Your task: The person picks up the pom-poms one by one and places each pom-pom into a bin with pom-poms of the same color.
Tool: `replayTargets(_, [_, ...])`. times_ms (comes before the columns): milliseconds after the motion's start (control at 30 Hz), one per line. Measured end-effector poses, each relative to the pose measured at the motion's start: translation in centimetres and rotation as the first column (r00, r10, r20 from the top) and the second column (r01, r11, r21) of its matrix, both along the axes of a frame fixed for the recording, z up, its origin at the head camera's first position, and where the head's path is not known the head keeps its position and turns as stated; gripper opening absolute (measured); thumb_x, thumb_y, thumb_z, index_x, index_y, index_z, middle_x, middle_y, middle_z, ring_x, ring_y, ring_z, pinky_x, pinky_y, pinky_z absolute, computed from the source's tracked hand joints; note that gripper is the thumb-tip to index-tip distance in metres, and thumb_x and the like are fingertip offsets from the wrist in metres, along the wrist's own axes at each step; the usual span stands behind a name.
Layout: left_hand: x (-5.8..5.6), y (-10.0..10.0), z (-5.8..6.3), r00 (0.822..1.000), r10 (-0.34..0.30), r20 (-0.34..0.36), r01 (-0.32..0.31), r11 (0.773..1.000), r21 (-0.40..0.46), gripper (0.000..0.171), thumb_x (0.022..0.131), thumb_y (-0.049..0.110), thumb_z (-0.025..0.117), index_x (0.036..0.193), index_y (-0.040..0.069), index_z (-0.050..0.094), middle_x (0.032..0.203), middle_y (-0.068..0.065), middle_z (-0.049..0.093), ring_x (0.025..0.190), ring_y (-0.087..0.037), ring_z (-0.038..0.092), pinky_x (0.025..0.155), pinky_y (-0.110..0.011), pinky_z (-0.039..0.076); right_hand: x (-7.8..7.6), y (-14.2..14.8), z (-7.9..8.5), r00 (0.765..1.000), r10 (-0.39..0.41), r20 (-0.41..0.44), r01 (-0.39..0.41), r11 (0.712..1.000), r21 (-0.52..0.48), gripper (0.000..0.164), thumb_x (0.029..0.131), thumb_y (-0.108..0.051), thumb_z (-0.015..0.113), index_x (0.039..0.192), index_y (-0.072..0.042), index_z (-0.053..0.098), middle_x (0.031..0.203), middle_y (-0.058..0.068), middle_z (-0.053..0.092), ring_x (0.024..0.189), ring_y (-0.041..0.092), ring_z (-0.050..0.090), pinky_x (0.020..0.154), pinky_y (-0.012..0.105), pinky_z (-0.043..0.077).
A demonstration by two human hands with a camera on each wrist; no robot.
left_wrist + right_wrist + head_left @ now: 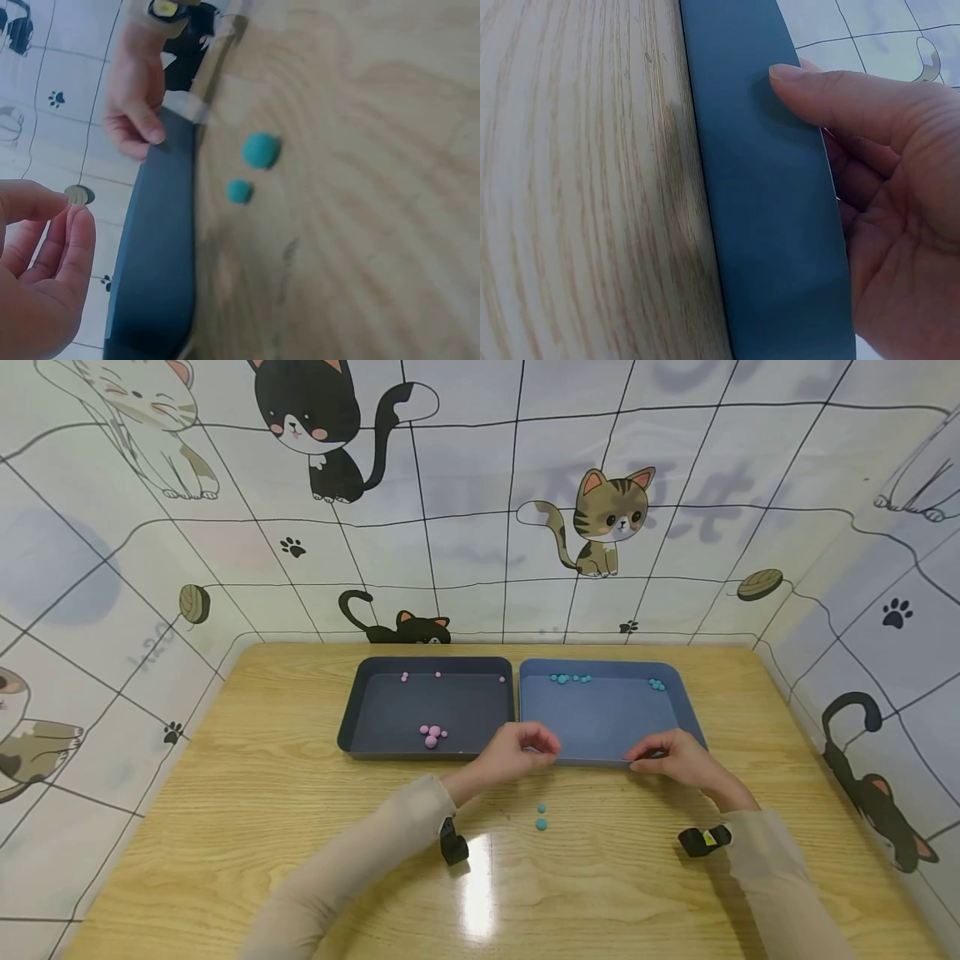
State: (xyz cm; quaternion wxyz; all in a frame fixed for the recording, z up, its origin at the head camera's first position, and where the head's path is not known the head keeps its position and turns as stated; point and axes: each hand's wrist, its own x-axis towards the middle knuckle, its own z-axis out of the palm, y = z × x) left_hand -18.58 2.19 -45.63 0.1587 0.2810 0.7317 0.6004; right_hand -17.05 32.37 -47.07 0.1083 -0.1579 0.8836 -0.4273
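Note:
My right hand (678,760) pinches the front rim of the blue tray (600,727), thumb on the outer wall and fingers inside. The right wrist view shows that thumb (802,86) against the tray wall (765,195). Over the blue tray's front left corner hovers my left hand (517,752), its fingers loosely bent. In the left wrist view the left hand (45,277) has thumb and fingertips close together, with nothing visible between them. Two teal balls, a larger one (261,151) and a smaller one (239,191), lie on the table before the tray.
Teal balls sit in the blue tray, a row (562,679) at the back left and a cluster (657,684) at the back right. Left of it stands a dark grey tray (382,714) with several pink balls (433,732). A cat-print cloth (465,552) surrounds the wooden table (225,777).

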Motion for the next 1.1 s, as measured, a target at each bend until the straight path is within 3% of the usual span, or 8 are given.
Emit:
replayTargets(133, [1.6, -0.5, 1.2, 0.999, -0.045, 0.026, 0.045, 0.999, 0.012, 0.012, 0.082, -0.011, 0.061, 0.094, -0.014, 0.063, 0.092, -0.028, 0.063, 0.083, -0.031, 0.062, 0.07, -0.018, 0.048, 0.1, 0.0, -0.1, 1.0, -0.002, -0.016, 0.002, 1.0, 0.005, 0.01, 0.081, -0.007, 0.071, 0.09, -0.004, 0.073, 0.09, 0.008, 0.07, 0.08, 0.005, 0.059, 0.064, 0.025, 0.047])
replayTargets(267, [2.5, -0.8, 1.2, 0.996, -0.086, 0.033, 0.085, 0.996, 0.011, 0.012, 0.082, -0.014, 0.059, 0.093, -0.016, 0.061, 0.093, -0.03, 0.062, 0.085, -0.034, 0.062, 0.072, -0.019, 0.05, 0.1, 0.1, 0.0, 1.0, -0.002, -0.021, 0.002, 1.0, 0.01, 0.009, 0.081, -0.008, 0.071, 0.09, -0.004, 0.074, 0.089, 0.007, 0.07, 0.08, 0.005, 0.059, 0.063, 0.025, 0.047])
replayTargets(400, [2.7, -0.7, 0.1, 0.992, -0.126, 0.02, 0.126, 0.992, -0.006, 0.012, 0.081, -0.016, 0.058, 0.093, -0.017, 0.06, 0.094, -0.033, 0.06, 0.084, -0.034, 0.062, 0.072, -0.019, 0.051, 0.1, 0.1, 0.1, 1.0, -0.001, -0.024, 0.001, 1.0, 0.007, 0.01, 0.081, -0.008, 0.071, 0.09, -0.004, 0.074, 0.089, 0.007, 0.069, 0.08, 0.005, 0.059, 0.063, 0.025, 0.046])
replayTargets(633, [2.2, -0.2, -3.4, 0.989, -0.143, 0.044, 0.146, 0.987, -0.072, 0.017, 0.082, -0.014, 0.059, 0.098, -0.01, 0.062, 0.097, -0.026, 0.063, 0.088, -0.033, 0.062, 0.072, -0.018, 0.049, 0.1, 0.0, 0.1, 1.0, -0.002, -0.021, 0.002, 1.0, 0.01, 0.009, 0.081, -0.007, 0.071, 0.09, -0.005, 0.074, 0.089, 0.007, 0.069, 0.079, 0.005, 0.059, 0.063, 0.025, 0.046])
replayTargets(767, [2.3, -0.2, -3.9, 0.987, -0.155, 0.035, 0.158, 0.982, -0.102, 0.02, 0.08, -0.015, 0.058, 0.097, -0.007, 0.063, 0.095, -0.021, 0.064, 0.084, -0.024, 0.062, 0.073, -0.019, 0.05, 0.0, 0.1, 0.0, 1.0, 0.0, -0.016, 0.001, 1.0, 0.007, 0.01, 0.081, -0.007, 0.071, 0.09, -0.005, 0.074, 0.09, 0.008, 0.069, 0.079, 0.005, 0.059, 0.063, 0.025, 0.047])
replayTargets(933, [2.5, -0.1, -4.3, 0.983, -0.184, 0.012, 0.184, 0.976, -0.117, 0.025, 0.074, -0.019, 0.054, 0.096, -0.009, 0.063, 0.093, -0.022, 0.065, 0.083, -0.024, 0.062, 0.072, -0.019, 0.05, 0.0, 0.1, -0.1, 1.0, -0.001, -0.008, 0.001, 1.0, 0.001, 0.01, 0.081, -0.008, 0.071, 0.091, -0.005, 0.074, 0.09, 0.009, 0.069, 0.079, 0.006, 0.059, 0.062, 0.025, 0.046])
replayTargets(1100, [2.6, 0.1, -4.5, 0.985, -0.172, -0.015, 0.167, 0.971, -0.172, 0.025, 0.073, -0.019, 0.057, 0.094, -0.007, 0.064, 0.091, -0.018, 0.066, 0.08, -0.017, 0.062, 0.071, -0.017, 0.049, 0.0, 0.2, -0.1, 1.0, -0.006, 0.0, 0.006, 1.0, 0.005, 0.011, 0.082, -0.009, 0.071, 0.091, -0.005, 0.074, 0.091, 0.009, 0.069, 0.079, 0.007, 0.059, 0.061, 0.025, 0.046])
